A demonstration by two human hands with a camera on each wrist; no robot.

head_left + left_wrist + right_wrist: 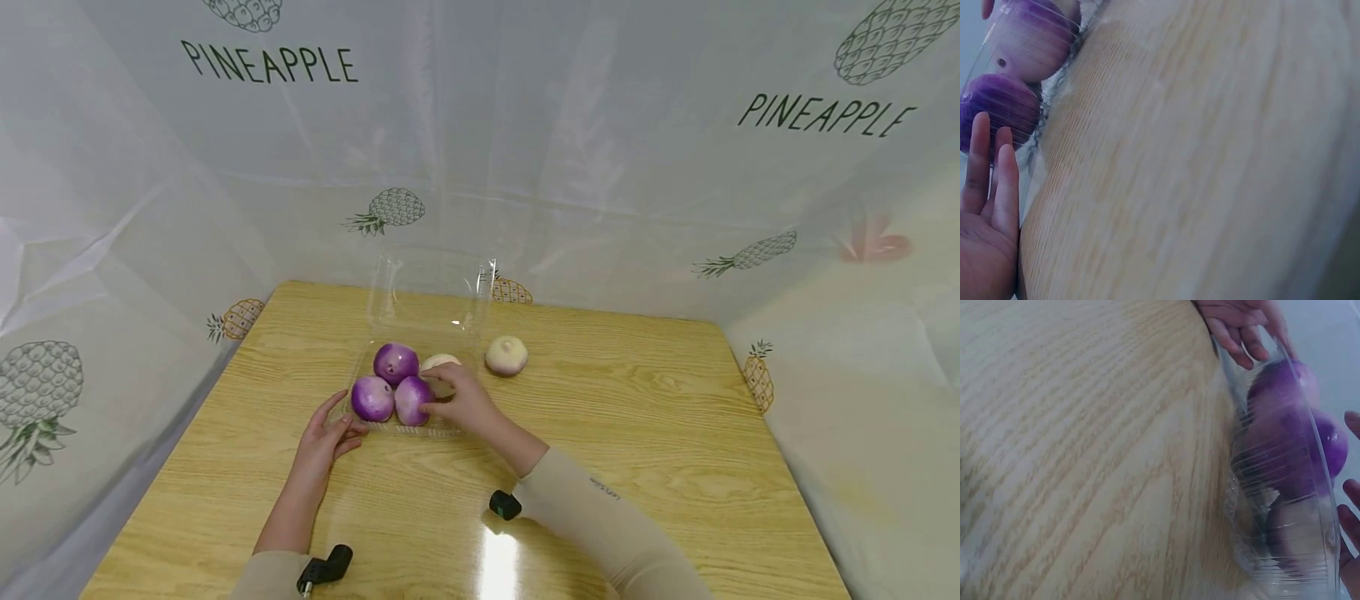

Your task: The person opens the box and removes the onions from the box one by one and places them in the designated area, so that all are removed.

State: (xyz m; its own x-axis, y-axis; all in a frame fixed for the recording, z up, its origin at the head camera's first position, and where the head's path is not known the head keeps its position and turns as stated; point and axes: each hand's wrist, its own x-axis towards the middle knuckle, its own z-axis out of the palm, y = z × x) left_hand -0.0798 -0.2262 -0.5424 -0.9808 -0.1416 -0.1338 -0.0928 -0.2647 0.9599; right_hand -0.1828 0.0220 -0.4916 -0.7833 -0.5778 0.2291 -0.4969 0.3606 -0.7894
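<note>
A clear plastic clamshell box [420, 430] stands on the table with its lid [431, 292] raised at the back. In it lie several turnips: a purple one [396, 364] at the back left, another [372, 398] in front, a third [411, 402] beside that, and a pale one [441, 362] partly hidden. My right hand [463, 402] holds the third turnip from its right side, thumb on it and fingers over its top edge. At the box's front left corner rests my left hand [327, 433], its straight fingers [1005, 194] against the wall.
One more turnip [507, 356], cream above and purple below, sits on the wooden table [615, 417] right of the box. White pineapple-print sheeting [600, 183] rises behind the table and along its sides.
</note>
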